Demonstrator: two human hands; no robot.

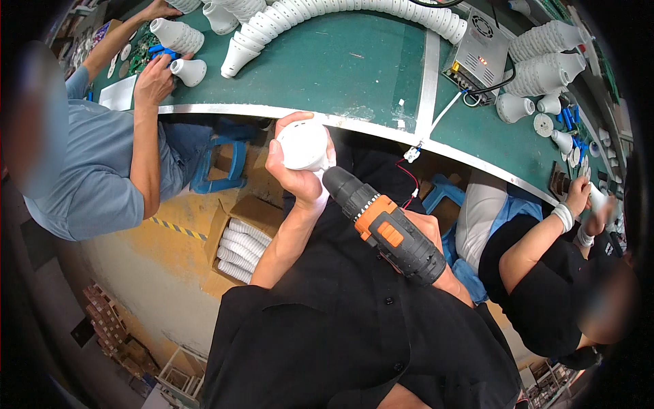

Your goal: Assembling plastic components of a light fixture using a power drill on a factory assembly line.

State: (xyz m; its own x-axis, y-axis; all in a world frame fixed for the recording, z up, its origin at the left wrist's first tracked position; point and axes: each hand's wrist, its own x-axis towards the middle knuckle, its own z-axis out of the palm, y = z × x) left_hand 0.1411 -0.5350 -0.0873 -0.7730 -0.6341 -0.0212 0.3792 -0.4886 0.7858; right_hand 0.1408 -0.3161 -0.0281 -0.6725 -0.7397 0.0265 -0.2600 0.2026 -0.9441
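Observation:
My left hand [291,178] is wrapped around a white, rounded plastic bulb housing [304,144], held up just off the front edge of the bench. In my right hand [429,230] is an orange and black cordless drill [388,228], gripped by its handle, which the drill body mostly hides. The drill's black chuck points up and left at the lower right side of the housing, close to my left fingers. A light glows at the chuck's tip; whether the bit touches the housing I cannot tell.
A long curved stack of white housings [340,8] lies on the green bench [327,65]. A metal power supply [480,58] with cables stands right of it. Co-workers sit at both sides, handling white housings. An open carton [221,235] of stacked housings is on the floor.

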